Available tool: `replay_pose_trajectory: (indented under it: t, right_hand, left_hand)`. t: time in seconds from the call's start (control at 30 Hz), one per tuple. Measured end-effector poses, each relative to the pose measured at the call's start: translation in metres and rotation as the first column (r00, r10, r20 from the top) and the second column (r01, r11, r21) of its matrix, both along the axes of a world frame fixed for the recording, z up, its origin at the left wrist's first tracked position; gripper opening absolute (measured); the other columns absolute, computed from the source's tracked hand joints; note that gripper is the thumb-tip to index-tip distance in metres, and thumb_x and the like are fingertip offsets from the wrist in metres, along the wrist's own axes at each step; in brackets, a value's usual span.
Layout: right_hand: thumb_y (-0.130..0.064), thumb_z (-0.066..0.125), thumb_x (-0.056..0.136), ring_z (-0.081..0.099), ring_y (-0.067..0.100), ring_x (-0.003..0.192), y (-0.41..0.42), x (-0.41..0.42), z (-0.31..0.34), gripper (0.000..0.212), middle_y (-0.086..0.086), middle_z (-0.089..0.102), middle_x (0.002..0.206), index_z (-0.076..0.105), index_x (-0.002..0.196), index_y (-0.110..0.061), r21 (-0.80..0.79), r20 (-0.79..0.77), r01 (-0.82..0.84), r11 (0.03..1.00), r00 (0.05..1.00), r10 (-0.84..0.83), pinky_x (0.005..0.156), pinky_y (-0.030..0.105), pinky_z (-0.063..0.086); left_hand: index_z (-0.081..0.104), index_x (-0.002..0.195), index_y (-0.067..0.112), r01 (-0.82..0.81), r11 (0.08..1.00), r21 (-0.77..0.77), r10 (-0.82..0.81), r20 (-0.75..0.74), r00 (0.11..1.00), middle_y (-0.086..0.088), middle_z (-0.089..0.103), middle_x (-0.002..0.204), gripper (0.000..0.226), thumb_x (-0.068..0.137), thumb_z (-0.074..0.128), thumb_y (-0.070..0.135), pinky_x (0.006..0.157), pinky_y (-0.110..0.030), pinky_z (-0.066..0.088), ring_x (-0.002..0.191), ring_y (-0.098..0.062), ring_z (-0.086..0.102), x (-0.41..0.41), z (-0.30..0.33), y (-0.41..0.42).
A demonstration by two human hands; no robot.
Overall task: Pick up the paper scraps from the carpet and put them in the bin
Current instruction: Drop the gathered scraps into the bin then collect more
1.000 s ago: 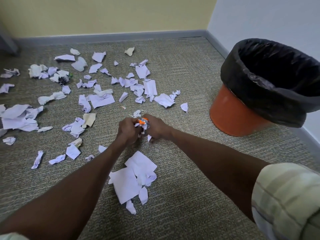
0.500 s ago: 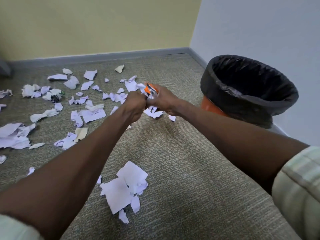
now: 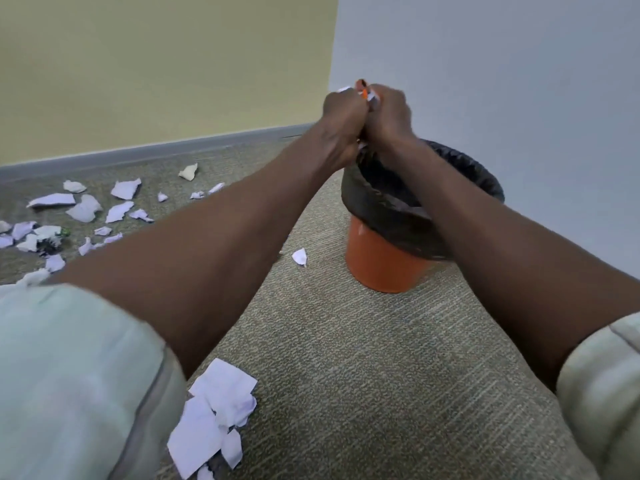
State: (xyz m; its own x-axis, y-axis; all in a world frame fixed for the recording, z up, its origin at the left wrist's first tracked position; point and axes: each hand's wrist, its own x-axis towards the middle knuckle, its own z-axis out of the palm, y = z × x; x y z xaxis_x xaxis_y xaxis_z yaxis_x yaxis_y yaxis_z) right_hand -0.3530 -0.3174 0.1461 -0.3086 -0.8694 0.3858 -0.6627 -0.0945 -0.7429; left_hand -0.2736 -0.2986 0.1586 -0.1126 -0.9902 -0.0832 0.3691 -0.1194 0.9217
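My left hand [image 3: 343, 114] and my right hand [image 3: 388, 110] are pressed together, both closed around a bunch of paper scraps [image 3: 367, 93] with white and orange bits poking out on top. They hover above the near-left rim of the orange bin [image 3: 381, 265], which has a black liner [image 3: 388, 202]. Several white scraps lie on the carpet at the left [image 3: 85, 209]. A small pile of larger scraps [image 3: 214, 414] sits near the bottom, and one single scrap [image 3: 300, 256] lies just left of the bin.
The grey-green carpet [image 3: 363, 358] meets a yellow wall [image 3: 156, 71] at the back and a pale blue-grey wall [image 3: 502, 81] on the right, with grey skirting [image 3: 138, 152]. The bin stands close to the right wall.
Both hands lifted the bunch of scraps off the carpet and carried it up and to the right, from the middle of the floor to above the bin. My view swung right.
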Motion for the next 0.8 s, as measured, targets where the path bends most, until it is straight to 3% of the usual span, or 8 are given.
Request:
replay_pose_trajectory:
  t: [0.13, 0.2, 0.3, 0.37, 0.43, 0.57, 0.67, 0.8]
  right_hand:
    - [-0.027, 0.062, 0.086, 0.058, 0.002, 0.051, -0.001, -0.057, 0.009, 0.03, -0.002, 0.055, 0.056, 0.05, 0.06, -0.017, 0.014, -0.084, 0.161, 0.987, 0.984, -0.159, 0.047, 0.011, 0.038]
    - [-0.032, 0.07, 0.083, 0.069, 0.005, 0.063, -0.001, -0.081, -0.011, 0.016, 0.001, 0.068, 0.071, 0.064, 0.087, -0.017, 0.141, -0.022, 0.178, 0.974, 0.984, -0.176, 0.062, 0.012, 0.052]
    - [-0.034, 0.08, 0.077, 0.053, 0.031, 0.124, 0.002, -0.097, -0.042, 0.097, 0.015, 0.05, 0.14, 0.022, 0.151, -0.011, 0.484, 0.005, 0.137, 0.864, 0.987, -0.159, 0.098, 0.04, 0.048]
    - [-0.033, 0.08, 0.078, 0.047, 0.038, 0.128, 0.002, -0.097, -0.05, 0.121, 0.021, 0.037, 0.149, -0.011, 0.153, -0.009, 0.613, 0.042, 0.089, 0.785, 0.989, -0.145, 0.101, 0.051, 0.046]
    - [-0.029, 0.08, 0.078, 0.06, 0.04, 0.108, -0.003, -0.094, -0.05, 0.11, 0.027, 0.047, 0.134, 0.001, 0.152, -0.005, 0.612, 0.076, 0.085, 0.787, 0.983, -0.166, 0.084, 0.053, 0.054]
    - [-0.02, 0.068, 0.078, 0.064, 0.029, 0.092, -0.014, -0.077, -0.041, 0.028, 0.017, 0.063, 0.095, 0.059, 0.099, -0.004, 0.326, -0.115, 0.188, 0.927, 0.981, -0.159, 0.068, 0.032, 0.047]
    - [-0.017, 0.062, 0.083, 0.061, 0.026, 0.108, -0.02, -0.053, -0.038, 0.03, 0.014, 0.067, 0.112, 0.067, 0.108, -0.002, 0.136, -0.203, 0.135, 0.981, 0.974, -0.106, 0.088, 0.029, 0.046]
    - [-0.017, 0.062, 0.082, 0.063, 0.015, 0.093, -0.019, -0.005, -0.043, 0.023, 0.006, 0.071, 0.103, 0.072, 0.101, -0.009, 0.059, -0.293, -0.105, 0.993, 0.949, 0.117, 0.079, 0.021, 0.045]
  left_hand:
    - [0.055, 0.082, 0.002, 0.126, 0.992, -0.013, -0.123, 0.128, 0.984, -0.014, 0.046, 0.062, 0.016, 0.092, 0.045, -0.003, 0.049, -0.023, 0.037, 0.046, -0.019, 0.045, -0.031, 0.008, -0.002]
    - [0.053, 0.084, 0.004, 0.205, 0.979, -0.002, -0.199, 0.227, 0.953, -0.016, 0.048, 0.067, 0.018, 0.096, 0.039, 0.001, 0.045, -0.027, 0.043, 0.051, -0.022, 0.048, -0.037, -0.002, -0.002]
    - [0.054, 0.109, -0.004, 0.247, 0.967, 0.067, -0.256, 0.274, 0.927, -0.019, 0.058, 0.084, 0.025, 0.098, 0.032, 0.003, 0.063, -0.039, 0.06, 0.071, -0.032, 0.062, -0.023, -0.028, 0.003]
    - [0.05, 0.126, -0.007, 0.222, 0.97, 0.103, -0.242, 0.256, 0.936, -0.016, 0.06, 0.09, 0.034, 0.1, 0.03, 0.003, 0.077, -0.043, 0.058, 0.08, -0.032, 0.065, -0.001, -0.049, 0.004]
    - [0.043, 0.135, -0.004, 0.156, 0.978, 0.141, -0.185, 0.217, 0.959, -0.013, 0.061, 0.106, 0.037, 0.101, 0.031, 0.005, 0.083, -0.043, 0.058, 0.088, -0.028, 0.067, 0.027, -0.072, 0.003]
    - [0.053, 0.126, 0.008, -0.036, 0.981, 0.191, -0.001, 0.194, 0.981, -0.009, 0.062, 0.119, 0.03, 0.102, 0.036, 0.01, 0.074, -0.032, 0.056, 0.094, -0.022, 0.067, 0.084, -0.107, 0.002]
    - [0.056, 0.127, 0.012, -0.079, 0.969, 0.234, 0.025, 0.224, 0.974, -0.001, 0.065, 0.102, 0.033, 0.101, 0.036, 0.012, 0.068, -0.028, 0.051, 0.081, -0.015, 0.063, 0.119, -0.13, 0.011]
    - [0.059, 0.119, 0.018, -0.073, 0.957, 0.279, -0.041, 0.381, 0.924, 0.0, 0.066, 0.106, 0.024, 0.101, 0.044, 0.019, 0.071, -0.028, 0.046, 0.085, -0.016, 0.061, 0.159, -0.166, 0.033]
